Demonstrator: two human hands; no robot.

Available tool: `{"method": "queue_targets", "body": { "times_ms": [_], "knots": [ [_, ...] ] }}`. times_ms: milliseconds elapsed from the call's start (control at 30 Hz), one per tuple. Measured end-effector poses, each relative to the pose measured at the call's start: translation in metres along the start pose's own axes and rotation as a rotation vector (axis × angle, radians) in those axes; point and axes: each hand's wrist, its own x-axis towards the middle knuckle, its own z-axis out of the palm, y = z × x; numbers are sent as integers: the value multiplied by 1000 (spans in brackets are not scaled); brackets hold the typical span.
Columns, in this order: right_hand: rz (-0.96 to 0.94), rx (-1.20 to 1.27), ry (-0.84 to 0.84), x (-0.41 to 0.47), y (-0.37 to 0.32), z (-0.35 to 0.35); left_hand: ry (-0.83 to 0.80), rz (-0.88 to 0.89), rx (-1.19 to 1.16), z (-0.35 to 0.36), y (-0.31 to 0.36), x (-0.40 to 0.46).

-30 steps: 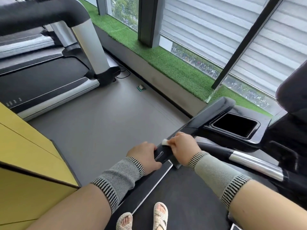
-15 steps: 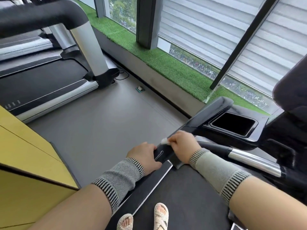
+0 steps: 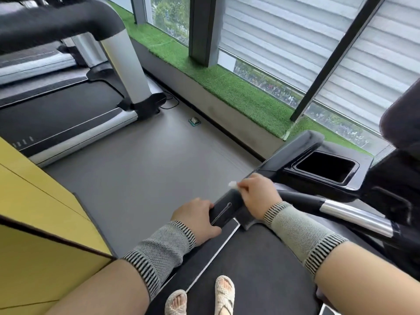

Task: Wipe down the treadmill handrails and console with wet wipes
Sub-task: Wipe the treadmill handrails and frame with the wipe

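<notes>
I stand on a treadmill whose black left handrail (image 3: pixel 293 148) runs from my hands up toward the console tray (image 3: pixel 325 168). My left hand (image 3: pixel 196 215) grips the near end of this handrail. My right hand (image 3: pixel 256 193) lies over the rail just ahead of the left one and holds a white wet wipe (image 3: pixel 233 184), of which only a small corner shows past the fingers. A chrome and black inner grip bar (image 3: pixel 347 212) runs to the right, below the console.
A second treadmill (image 3: pixel 68 105) stands to the left across grey floor (image 3: pixel 147 173). A yellow cabinet (image 3: pixel 34 223) is at my near left. An artificial grass ledge (image 3: pixel 238 92) and windows lie beyond. My sandalled feet (image 3: pixel 200 296) stand on the belt.
My right hand with the wipe has slid a little up the handrail, away from my left hand. The left hand has kept its grip on the rail end.
</notes>
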Motion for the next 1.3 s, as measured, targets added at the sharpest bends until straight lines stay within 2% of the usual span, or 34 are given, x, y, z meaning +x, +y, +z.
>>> {"method": "queue_targets", "body": {
  "times_ms": [67, 133, 367, 400, 500, 567, 833, 933, 1000, 1200, 1300],
  "knots": [
    [118, 37, 80, 6, 11, 0, 6, -7, -13, 1, -3, -2],
    [142, 19, 62, 1, 8, 7, 10, -12, -13, 2, -4, -4],
    [-87, -7, -74, -22, -23, 14, 10, -18, 5, 2, -3, -4],
    [-66, 10, -72, -18, -20, 8, 13, -15, 5, 1, -3, -4],
    [134, 89, 91, -5, -3, 0, 19, -7, -10, 2, -4, -5],
    [209, 82, 100, -7, 0, 4, 21, -5, -15, 3, -5, -6],
    [102, 180, 74, -37, -21, 19, 25, 5, -10, 3, -6, -4],
    [254, 238, 245, -26, -8, 12, 33, 22, -29, 3, -7, -5],
    [309, 249, 255, -31, -15, 19, 37, 29, -29, 5, -7, -5],
    [172, 293, 127, -58, -42, 34, 26, 33, -18, 6, -10, -2],
    [211, 266, 187, -37, -26, 17, 25, 39, -33, 3, -9, -2]
  ]
}}
